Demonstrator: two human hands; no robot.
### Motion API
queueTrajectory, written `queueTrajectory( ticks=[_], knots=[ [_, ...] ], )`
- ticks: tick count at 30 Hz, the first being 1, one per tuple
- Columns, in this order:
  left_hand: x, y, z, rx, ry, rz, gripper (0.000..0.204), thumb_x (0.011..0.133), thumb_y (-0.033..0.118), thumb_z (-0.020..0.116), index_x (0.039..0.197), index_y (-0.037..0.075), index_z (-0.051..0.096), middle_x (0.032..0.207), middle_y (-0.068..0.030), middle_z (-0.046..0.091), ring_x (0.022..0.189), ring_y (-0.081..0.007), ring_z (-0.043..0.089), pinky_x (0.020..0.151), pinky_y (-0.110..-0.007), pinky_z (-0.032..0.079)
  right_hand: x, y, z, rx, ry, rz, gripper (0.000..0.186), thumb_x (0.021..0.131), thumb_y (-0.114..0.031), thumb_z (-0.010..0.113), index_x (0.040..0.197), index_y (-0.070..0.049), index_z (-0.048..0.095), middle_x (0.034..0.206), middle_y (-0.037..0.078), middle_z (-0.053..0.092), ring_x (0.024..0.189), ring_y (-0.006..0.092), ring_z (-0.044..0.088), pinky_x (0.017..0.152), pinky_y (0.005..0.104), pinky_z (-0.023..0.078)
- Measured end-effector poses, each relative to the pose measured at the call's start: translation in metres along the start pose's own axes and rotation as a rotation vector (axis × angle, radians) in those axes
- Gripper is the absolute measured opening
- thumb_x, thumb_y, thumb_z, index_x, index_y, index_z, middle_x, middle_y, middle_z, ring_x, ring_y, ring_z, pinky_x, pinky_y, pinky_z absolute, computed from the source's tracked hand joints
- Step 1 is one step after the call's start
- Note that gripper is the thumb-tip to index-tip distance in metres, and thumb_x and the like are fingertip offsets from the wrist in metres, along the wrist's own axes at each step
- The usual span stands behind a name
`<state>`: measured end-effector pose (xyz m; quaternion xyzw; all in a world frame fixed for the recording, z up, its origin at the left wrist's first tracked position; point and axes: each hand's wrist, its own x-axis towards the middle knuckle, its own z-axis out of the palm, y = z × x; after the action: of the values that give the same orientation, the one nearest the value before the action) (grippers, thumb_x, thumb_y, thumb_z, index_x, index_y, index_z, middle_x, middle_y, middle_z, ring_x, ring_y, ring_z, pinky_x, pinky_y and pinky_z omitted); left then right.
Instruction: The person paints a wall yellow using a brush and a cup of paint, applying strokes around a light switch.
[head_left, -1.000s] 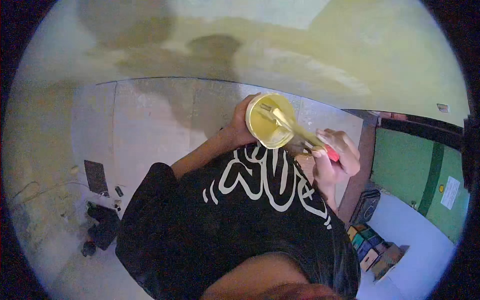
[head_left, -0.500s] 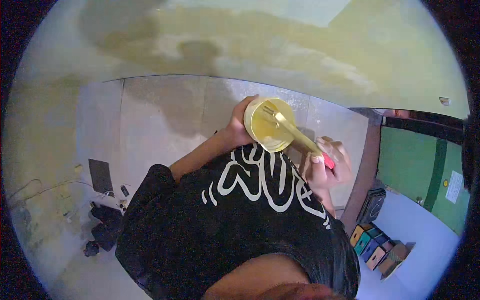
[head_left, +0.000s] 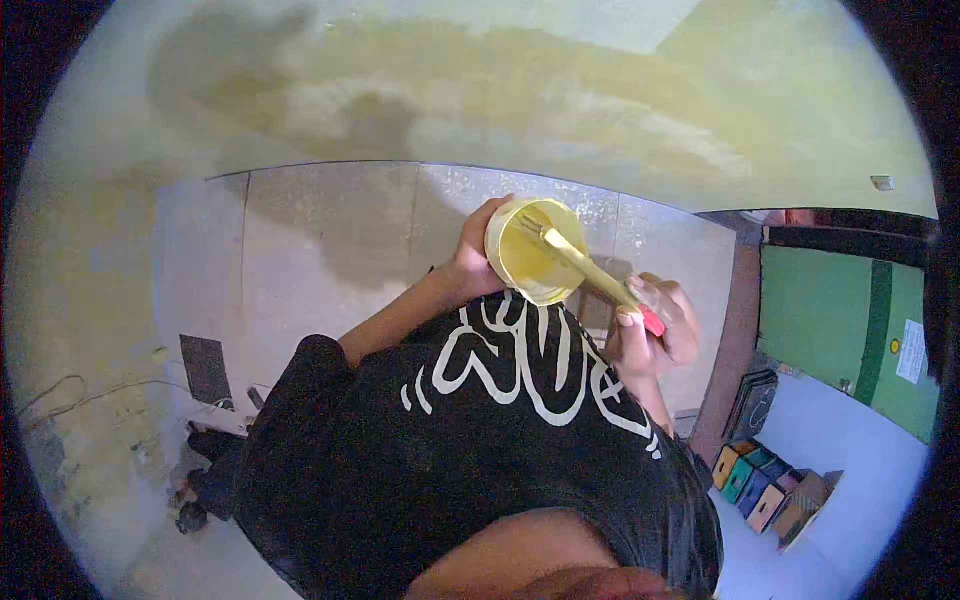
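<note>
My left hand (head_left: 476,246) is wrapped round the left side of a round, pale yellow paint tub (head_left: 506,255), which tilts so that its mouth faces me. Yellow paint coats the inside. In my right hand (head_left: 660,325) is a paintbrush (head_left: 592,270) with a yellow-smeared handle and a red end, pinched between thumb and fingers near that red end. The far end of the brush lies inside the tub's mouth, close to the upper rim. How much paint the tub holds I cannot tell.
Ahead stands a wall (head_left: 600,90) with patchy yellow paint and shadows on it. Pale floor tiles (head_left: 330,210) lie below. To the right are a green door (head_left: 815,310) and a row of coloured boxes (head_left: 750,485). Dark items (head_left: 212,470) and a cable lie at left.
The brush and my right hand have shifted very slightly left within the view. Both grips stay the same. The surroundings have moved a little as my head turned.
</note>
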<state>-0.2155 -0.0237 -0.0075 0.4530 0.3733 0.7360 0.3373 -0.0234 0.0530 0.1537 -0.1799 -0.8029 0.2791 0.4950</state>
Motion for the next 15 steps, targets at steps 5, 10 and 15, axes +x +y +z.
queueTrajectory(
  ticks=[5,10,15],
  knots=[
    [-0.004,-0.012,-0.004,-0.031,0.015,-0.159,0.079,0.071,0.010,0.087,0.135,0.003,0.042,0.125,-0.0125,0.060,0.112,-0.0210,0.061,0.100,-0.040,0.049,0.003,-0.004,-0.002,-0.027,0.011,0.002,0.024,0.073,-0.010,0.079,0.093,0.002,0.073,0.069,0.010,0.065,0.051,0.0151,0.054,0.047,0.0267,0.040],
    [-0.002,-0.007,-0.003,0.102,0.015,-0.138,0.095,0.059,0.010,0.094,0.137,0.005,0.039,0.126,-0.0124,0.058,0.117,-0.0218,0.058,0.103,-0.038,0.046,0.005,-0.009,0.001,-0.157,0.049,0.025,0.027,0.076,-0.013,0.079,0.093,0.006,0.070,0.077,0.015,0.070,0.059,0.0184,0.063,0.052,0.0269,0.047],
    [0.001,-0.008,-0.005,-0.019,0.044,-0.282,0.093,0.055,0.014,0.096,0.132,0.005,0.044,0.122,-0.0099,0.059,0.113,-0.0194,0.059,0.100,-0.036,0.048,0.013,-0.013,0.001,-0.139,-0.044,-0.135,0.033,0.074,-0.017,0.084,0.096,0.004,0.070,0.069,0.012,0.066,0.057,0.0207,0.062,0.052,0.0297,0.048]
  ],
)
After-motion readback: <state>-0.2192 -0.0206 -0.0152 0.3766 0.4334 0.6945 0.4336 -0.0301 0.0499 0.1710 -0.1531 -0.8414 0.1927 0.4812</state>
